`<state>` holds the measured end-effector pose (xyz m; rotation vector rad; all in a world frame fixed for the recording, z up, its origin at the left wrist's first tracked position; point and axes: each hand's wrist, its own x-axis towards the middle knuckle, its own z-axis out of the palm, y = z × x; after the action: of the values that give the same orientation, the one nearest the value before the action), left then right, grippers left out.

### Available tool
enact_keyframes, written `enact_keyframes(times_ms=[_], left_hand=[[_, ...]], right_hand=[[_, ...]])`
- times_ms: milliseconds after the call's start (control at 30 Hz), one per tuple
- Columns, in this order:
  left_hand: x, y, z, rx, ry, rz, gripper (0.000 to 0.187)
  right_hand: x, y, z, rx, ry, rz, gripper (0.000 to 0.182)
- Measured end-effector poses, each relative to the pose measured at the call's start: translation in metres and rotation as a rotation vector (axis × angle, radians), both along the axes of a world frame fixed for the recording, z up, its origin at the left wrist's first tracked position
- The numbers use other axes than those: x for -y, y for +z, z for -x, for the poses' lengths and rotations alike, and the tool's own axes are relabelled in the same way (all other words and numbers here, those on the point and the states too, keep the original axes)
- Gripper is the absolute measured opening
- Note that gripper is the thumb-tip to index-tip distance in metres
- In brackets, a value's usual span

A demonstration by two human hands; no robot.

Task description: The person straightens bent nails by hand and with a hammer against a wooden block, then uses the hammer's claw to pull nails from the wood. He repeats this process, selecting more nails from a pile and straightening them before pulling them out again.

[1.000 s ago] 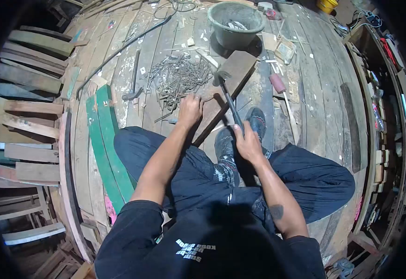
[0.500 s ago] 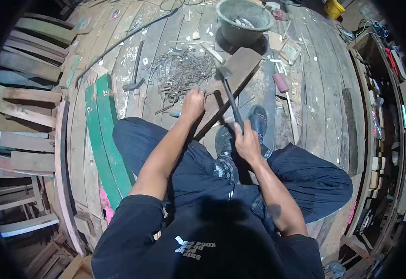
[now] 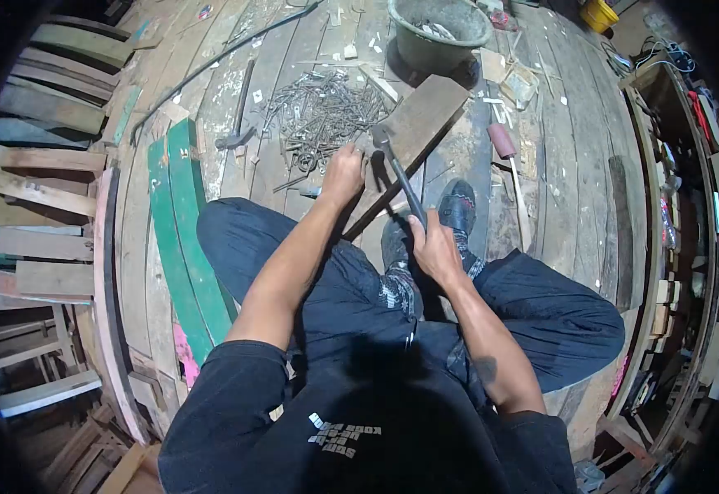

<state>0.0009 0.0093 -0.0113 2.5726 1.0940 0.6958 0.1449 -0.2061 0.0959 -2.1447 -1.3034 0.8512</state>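
My right hand (image 3: 439,251) is wrapped round the dark handle of a hammer (image 3: 404,183). The hammer's head is over the thick wooden beam (image 3: 425,115), just right of my left hand. My left hand (image 3: 344,174) is closed at the beam's left edge, fingers pinched on what looks like a thin nail, mostly hidden by the fingers. Beyond that hand lies a heap of loose nails and metal bits (image 3: 322,115) on the plank floor. My shoes (image 3: 458,210) are close to the beam's near end.
A grey bucket (image 3: 439,51) stands behind the beam. To the right lies a mallet with a pinkish head (image 3: 501,142). Another hammer (image 3: 238,136) and green boards (image 3: 180,239) lie left. Stacked timber (image 3: 51,181) lines the left side, a cluttered shelf (image 3: 664,247) the right.
The hammer head has moved left and slightly down over the beam, closer to my left hand. My left hand has risen slightly in view and stays closed at the beam's edge.
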Motion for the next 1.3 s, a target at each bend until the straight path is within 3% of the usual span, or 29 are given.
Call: enact_keyframes(times_ms=[100,200,367,733,867,1067,1300], left_hand=[[0.002,-0.005,0.002,0.089,0.016,0.039,0.017],[0.010,0.025,0.000,0.049,0.017,0.078,0.018],[0.008,0.019,-0.004,-0.050,0.046,-0.061,0.020],[0.003,0.002,-0.006,0.081,-0.048,-0.027,0.019],[0.005,0.015,-0.011,0.052,0.000,0.031,0.020],[0.007,0.011,-0.009,0.011,0.073,-0.083,0.028],[0.005,0.009,-0.003,0.012,0.032,-0.090,0.016]], right_hand=[[-0.001,-0.001,-0.003,0.003,-0.053,-0.091,0.036],[-0.001,0.008,-0.004,-0.061,-0.126,-0.100,0.035],[0.002,0.003,-0.008,-0.086,-0.183,-0.082,0.038],[0.002,0.003,-0.010,-0.113,-0.183,-0.141,0.040],[0.004,0.008,-0.008,-0.135,-0.189,-0.121,0.040],[0.002,0.016,-0.005,-0.153,-0.181,-0.183,0.039],[0.005,-0.009,-0.003,-0.117,-0.111,-0.168,0.037]])
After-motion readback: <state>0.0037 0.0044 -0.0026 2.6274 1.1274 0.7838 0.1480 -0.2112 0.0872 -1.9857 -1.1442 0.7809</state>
